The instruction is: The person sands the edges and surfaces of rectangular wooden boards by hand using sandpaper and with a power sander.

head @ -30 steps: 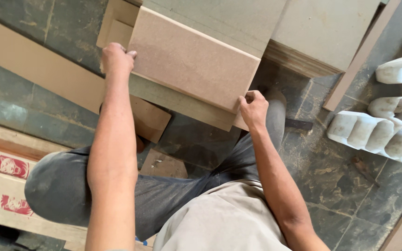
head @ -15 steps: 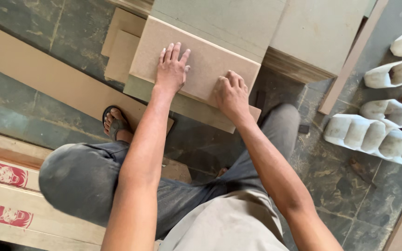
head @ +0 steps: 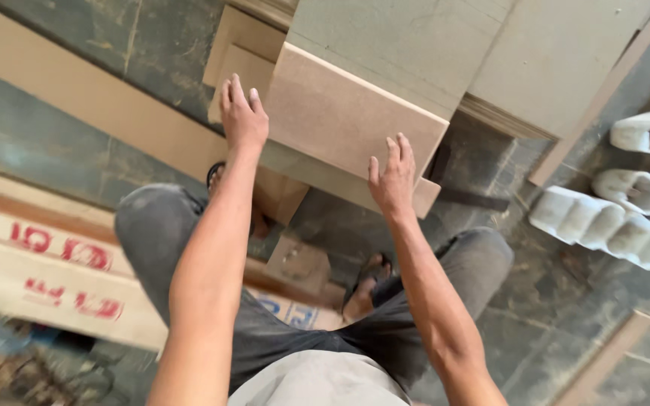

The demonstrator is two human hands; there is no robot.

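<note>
board [head: 347, 120]: plain light brown
sheets [head: 483, 53]: grey-beige
floor [head: 566, 301]: dark grey-green slate, mottled
trousers [head: 159, 225]: dusty dark grey
planks [head: 39, 263]: pale wood, red printed marks
moulds [head: 603, 222]: white
shirt [head: 317, 383]: beige

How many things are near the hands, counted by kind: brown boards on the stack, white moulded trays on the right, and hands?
Hands: 2, left hand and right hand, both open at the top brown board
Brown boards clearly told apart on the stack: 3
White trays: 4 in view, some cut off
Total: 9
</note>
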